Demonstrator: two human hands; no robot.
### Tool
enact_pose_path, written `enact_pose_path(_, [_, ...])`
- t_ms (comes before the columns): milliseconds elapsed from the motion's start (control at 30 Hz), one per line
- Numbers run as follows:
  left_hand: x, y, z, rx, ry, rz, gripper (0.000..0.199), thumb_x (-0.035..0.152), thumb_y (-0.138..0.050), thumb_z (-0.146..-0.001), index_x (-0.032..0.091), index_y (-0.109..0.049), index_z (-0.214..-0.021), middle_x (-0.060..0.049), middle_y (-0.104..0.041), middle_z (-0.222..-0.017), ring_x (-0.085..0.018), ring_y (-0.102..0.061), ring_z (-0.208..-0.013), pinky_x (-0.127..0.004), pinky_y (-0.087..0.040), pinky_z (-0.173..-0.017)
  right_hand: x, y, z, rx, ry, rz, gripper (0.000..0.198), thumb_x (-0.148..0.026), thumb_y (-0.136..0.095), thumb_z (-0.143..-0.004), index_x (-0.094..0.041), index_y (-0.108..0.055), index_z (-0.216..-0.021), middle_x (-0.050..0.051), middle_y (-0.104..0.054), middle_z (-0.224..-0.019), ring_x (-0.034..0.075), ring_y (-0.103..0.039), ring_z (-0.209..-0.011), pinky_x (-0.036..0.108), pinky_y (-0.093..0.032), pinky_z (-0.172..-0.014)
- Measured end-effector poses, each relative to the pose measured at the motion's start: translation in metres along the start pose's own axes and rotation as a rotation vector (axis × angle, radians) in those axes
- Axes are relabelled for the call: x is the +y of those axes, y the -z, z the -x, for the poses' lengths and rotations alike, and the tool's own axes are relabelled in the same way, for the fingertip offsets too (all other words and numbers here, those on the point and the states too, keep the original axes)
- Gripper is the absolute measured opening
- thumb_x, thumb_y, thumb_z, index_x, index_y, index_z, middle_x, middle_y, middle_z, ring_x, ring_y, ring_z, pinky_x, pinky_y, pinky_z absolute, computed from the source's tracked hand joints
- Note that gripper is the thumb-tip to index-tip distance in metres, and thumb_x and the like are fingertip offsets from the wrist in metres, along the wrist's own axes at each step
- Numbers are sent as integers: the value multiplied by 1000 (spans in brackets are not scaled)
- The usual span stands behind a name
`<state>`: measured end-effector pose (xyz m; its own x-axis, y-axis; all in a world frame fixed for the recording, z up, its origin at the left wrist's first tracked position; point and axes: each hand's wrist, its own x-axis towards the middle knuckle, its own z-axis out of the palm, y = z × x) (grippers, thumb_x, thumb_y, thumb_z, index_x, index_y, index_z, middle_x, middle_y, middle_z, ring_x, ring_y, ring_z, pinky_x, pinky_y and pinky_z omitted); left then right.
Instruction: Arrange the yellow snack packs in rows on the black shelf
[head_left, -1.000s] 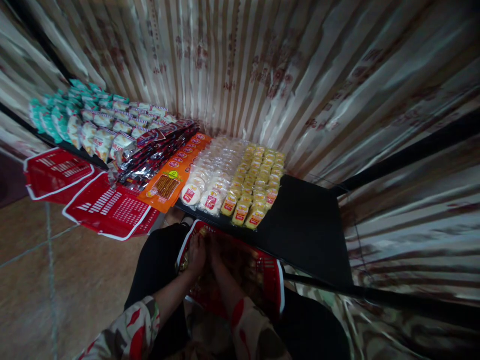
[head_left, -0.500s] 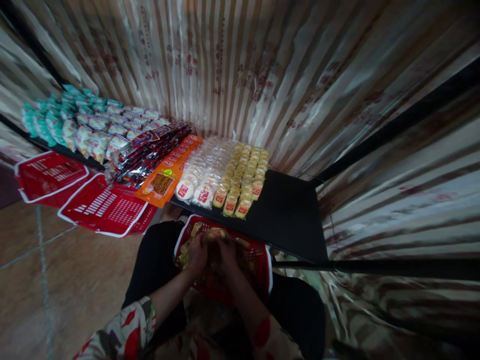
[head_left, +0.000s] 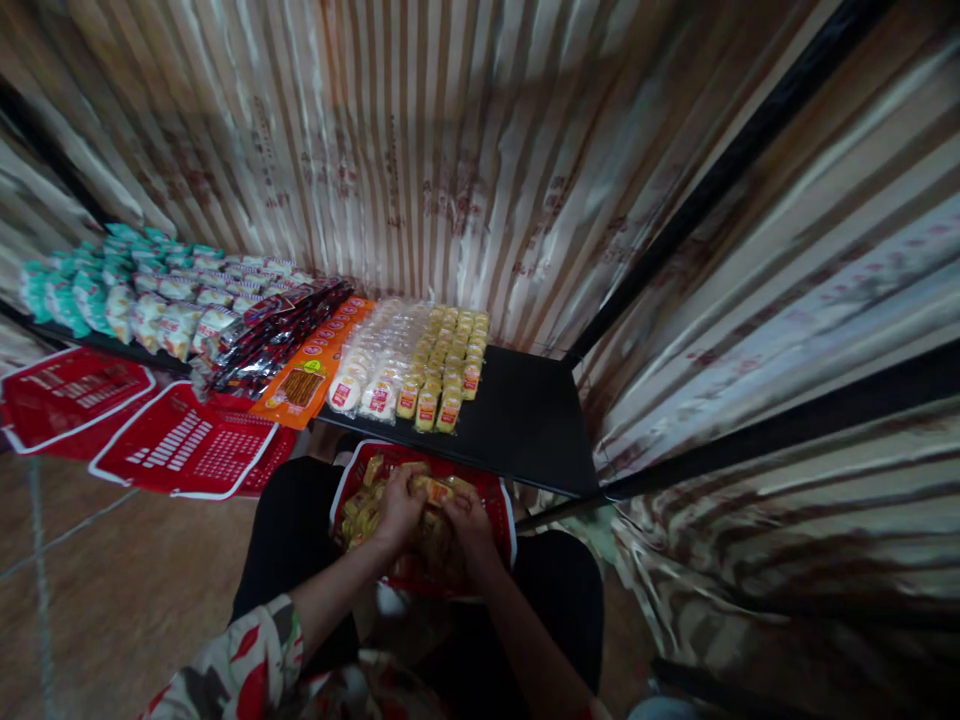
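A red plastic basket point(head_left: 491, 492) with a white handle rests on my lap, holding many yellow wrapped snack packets point(head_left: 358, 513). Over it, my left hand point(head_left: 401, 508) and my right hand point(head_left: 468, 514) pinch a small yellow wrapped snack cake point(head_left: 437, 490) from either side. Its wrapper carries a red and white label. Fingers partly cover the packet. Just beyond the basket, similar yellow snack cakes point(head_left: 426, 408) stand in rows on a black shelf point(head_left: 525, 420).
Left of the yellow rows lie round white wrapped cakes point(head_left: 346, 390), an orange snack bag point(head_left: 304, 380), dark red packets point(head_left: 262, 340), white bags point(head_left: 176, 325) and teal bags point(head_left: 71, 300). Two red baskets point(head_left: 184, 440) sit at left. A black pole point(head_left: 712, 200) slants in front of the striped curtain point(head_left: 450, 130).
The view has shifted, so the shelf and goods appear farther left and slightly lower. The snack cake between my hands now shows its label more clearly; both hands stay over the basket.
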<state>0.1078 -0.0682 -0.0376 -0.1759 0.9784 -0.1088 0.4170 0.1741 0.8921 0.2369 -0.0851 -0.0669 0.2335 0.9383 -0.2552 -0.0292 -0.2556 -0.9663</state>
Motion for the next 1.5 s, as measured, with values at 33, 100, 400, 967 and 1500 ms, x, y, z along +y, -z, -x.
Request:
enact_pose_path(33, [8,4,0,-45,-63,-29,33,10,-49,-68,16,-62,-99,-7,-61,-102,-17,-57,-98,-31,-44,-91,-4,6,0,20,45,91,42,-39,-65,-61,-18,-61,-96,7,-68,-89,23,-64,-82,36,-51,-74])
enact_pose_path(100, [25,11,1,-143,-185,-95,37,10,-49,-69,18,-61,-103,-6,-60,-105,-17,-55,-102,-31,-42,-94,-16,16,1,36,177,312,43,-35,-65,-62,-19,-61,-102,8,-67,-99,25,-60,-94,39,-46,-86])
enact_pose_path(400, [81,17,-11,-364,-499,-293,57,9,-43,-73,24,-47,-127,-4,-58,-118,-17,-51,-112,-32,-40,-100,-64,32,-3,-109,407,527,32,-33,-55,-75,-23,-65,-104,5,-68,-93,21,-61,-83,34,-48,-79])
enact_pose_path(967, [86,-59,-28,-190,-204,36,46,27,-37,-86,15,-44,-130,-10,-34,-145,-20,-29,-135,-38,-22,-114,-91,31,-117,221,368,371,41,-44,-55,-71,-18,-63,-102,4,-66,-83,17,-60,-72,30,-49,-71])
enact_pose_path(1500, [85,-78,-57,-198,-116,190,57,26,-34,-87,9,-26,-141,-10,-23,-149,-17,-20,-138,-34,-15,-116,-89,8,-152,158,442,420,46,-40,-53,-73,-16,-62,-111,10,-59,-99,16,-58,-71,29,-51,-66])
